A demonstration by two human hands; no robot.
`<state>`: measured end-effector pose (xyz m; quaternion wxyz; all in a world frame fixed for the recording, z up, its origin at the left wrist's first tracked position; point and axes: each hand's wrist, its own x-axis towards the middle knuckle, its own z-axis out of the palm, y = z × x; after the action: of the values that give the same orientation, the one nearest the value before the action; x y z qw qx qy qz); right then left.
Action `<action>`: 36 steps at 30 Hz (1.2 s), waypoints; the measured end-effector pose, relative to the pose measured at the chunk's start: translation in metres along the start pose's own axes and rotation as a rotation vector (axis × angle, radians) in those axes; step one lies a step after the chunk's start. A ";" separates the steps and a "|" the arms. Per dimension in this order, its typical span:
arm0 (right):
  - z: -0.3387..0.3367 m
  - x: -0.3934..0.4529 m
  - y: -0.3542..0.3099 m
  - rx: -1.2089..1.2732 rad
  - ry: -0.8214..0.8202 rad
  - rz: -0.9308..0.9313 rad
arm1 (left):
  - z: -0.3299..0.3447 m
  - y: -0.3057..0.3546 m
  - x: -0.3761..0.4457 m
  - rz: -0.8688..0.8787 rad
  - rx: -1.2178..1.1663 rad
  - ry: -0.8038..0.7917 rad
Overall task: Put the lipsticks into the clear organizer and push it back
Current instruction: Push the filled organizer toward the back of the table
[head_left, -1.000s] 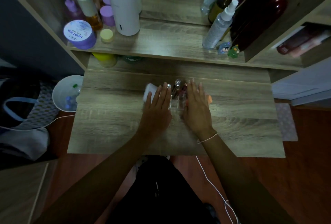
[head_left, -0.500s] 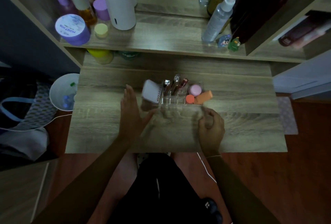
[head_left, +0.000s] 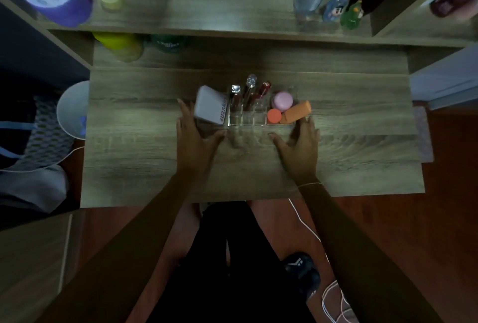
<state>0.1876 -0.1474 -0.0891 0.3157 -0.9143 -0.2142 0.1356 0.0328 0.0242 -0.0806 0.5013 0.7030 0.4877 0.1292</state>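
Left hand (head_left: 192,139) and right hand (head_left: 300,144) spread open, flanking clear acrylic organizer (head_left: 248,118) mid-desk — three slim lipstick tubes (head_left: 249,92) standing inside. Push evenly from both sides, low — avoid tipping.

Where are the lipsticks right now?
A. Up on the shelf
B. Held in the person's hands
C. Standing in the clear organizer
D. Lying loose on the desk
C: the lipsticks stand upright in the clear organizer, and both the left hand and right hand are open and empty.
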 end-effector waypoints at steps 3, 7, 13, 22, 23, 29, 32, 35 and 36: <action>0.000 0.005 0.000 -0.028 0.005 -0.026 | 0.001 -0.001 0.001 0.028 0.076 0.030; -0.001 0.013 -0.002 -0.055 0.008 -0.055 | 0.001 -0.005 0.005 0.129 0.253 0.070; -0.002 0.014 0.000 -0.059 -0.015 -0.104 | -0.001 -0.017 0.008 0.231 0.417 0.059; 0.002 0.016 0.008 -0.090 0.013 -0.116 | -0.003 -0.018 0.008 0.283 0.720 0.001; 0.002 0.016 0.009 -0.092 0.021 -0.116 | -0.003 -0.018 0.007 0.297 0.749 -0.010; -0.007 0.021 0.018 -0.125 0.041 -0.116 | 0.004 -0.011 0.005 0.336 0.750 -0.060; -0.014 0.024 0.027 -0.138 0.042 -0.122 | 0.013 -0.007 0.005 0.335 0.733 -0.079; -0.022 0.028 0.035 -0.156 0.037 -0.113 | 0.022 -0.005 0.004 0.361 0.739 -0.101; -0.025 0.030 0.038 -0.158 0.042 -0.112 | 0.025 -0.004 0.004 0.368 0.742 -0.111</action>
<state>0.2346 -0.1730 -0.0976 0.2541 -0.9257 -0.2683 0.0810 0.0492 0.0131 -0.0965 0.2083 0.9172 0.3397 -0.0060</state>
